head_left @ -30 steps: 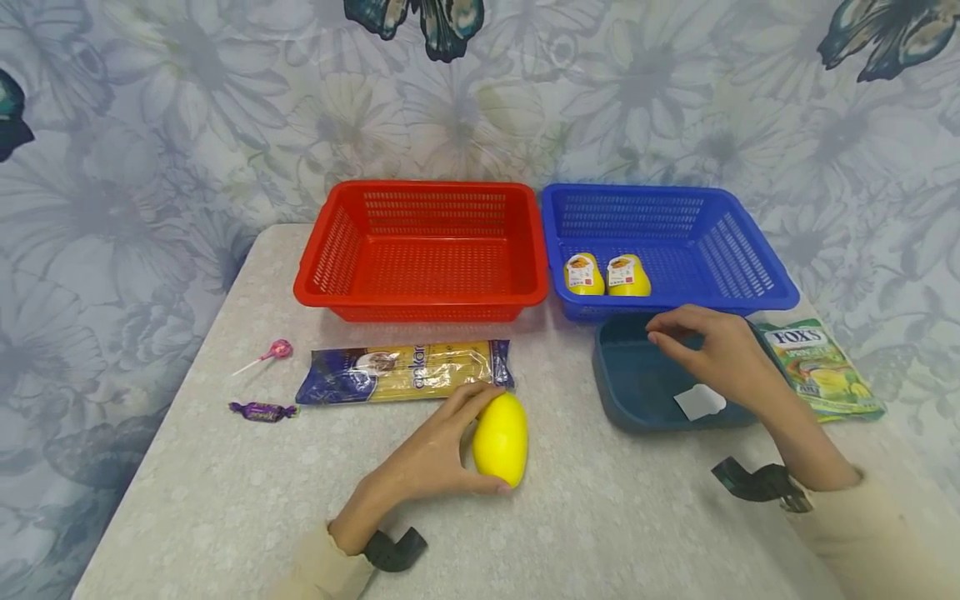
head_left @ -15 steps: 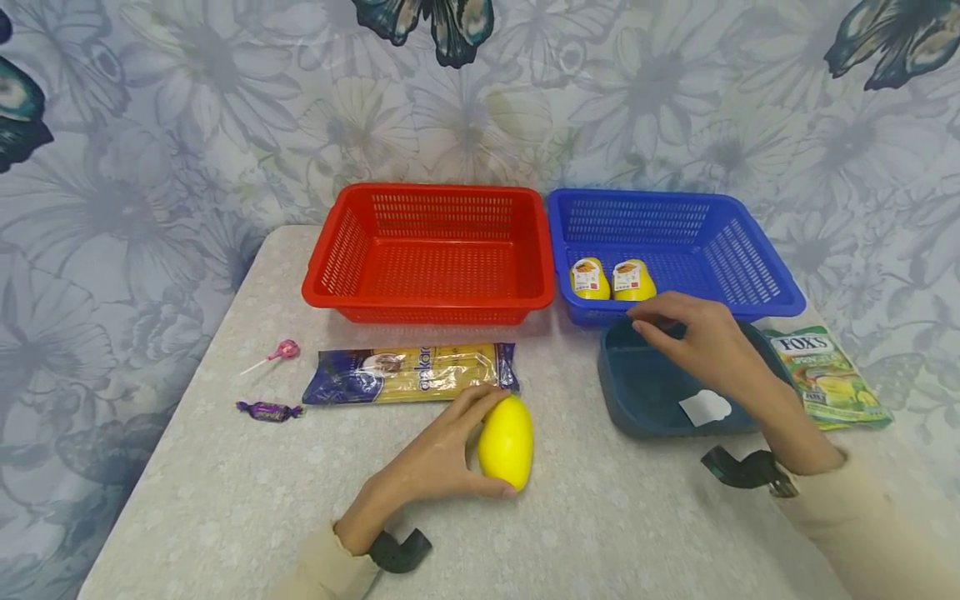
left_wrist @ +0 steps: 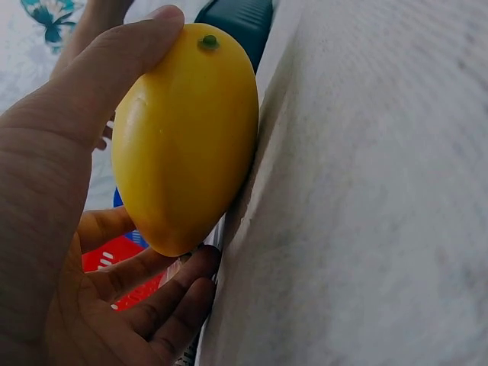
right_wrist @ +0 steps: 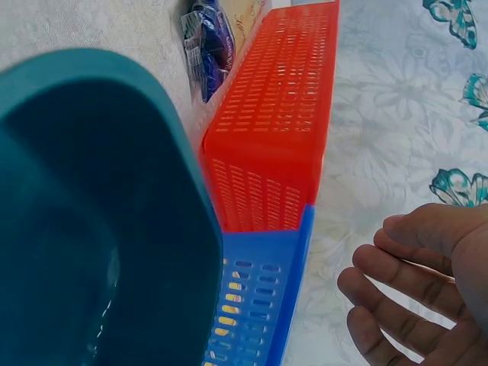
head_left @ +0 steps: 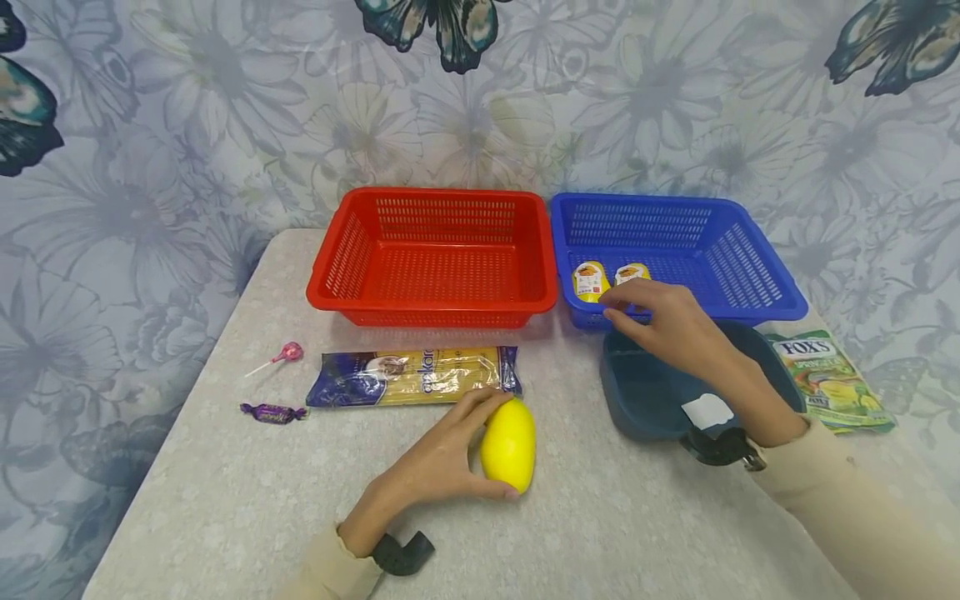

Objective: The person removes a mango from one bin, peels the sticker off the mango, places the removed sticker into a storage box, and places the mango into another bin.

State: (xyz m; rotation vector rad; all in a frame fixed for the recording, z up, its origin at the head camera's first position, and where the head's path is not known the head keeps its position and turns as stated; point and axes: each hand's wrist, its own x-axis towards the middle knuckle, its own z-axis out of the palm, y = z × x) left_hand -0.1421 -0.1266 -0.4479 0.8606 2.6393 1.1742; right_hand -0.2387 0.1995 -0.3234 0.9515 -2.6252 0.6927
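The left hand [head_left: 450,463] grips the yellow fruit [head_left: 510,447] on the desk [head_left: 592,525]. The right hand [head_left: 670,323], released, is above the teal tub [head_left: 628,408], near the yellow containers [head_left: 590,282] in the blue basket [head_left: 750,314].

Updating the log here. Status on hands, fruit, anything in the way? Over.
Left hand grips fruit. Right hand empty, near blue basket. Blue-yellow pack close beyond fruit.

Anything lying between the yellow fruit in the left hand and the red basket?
Yes: the blue-and-gold packet lies on the table between the yellow fruit and the red basket.
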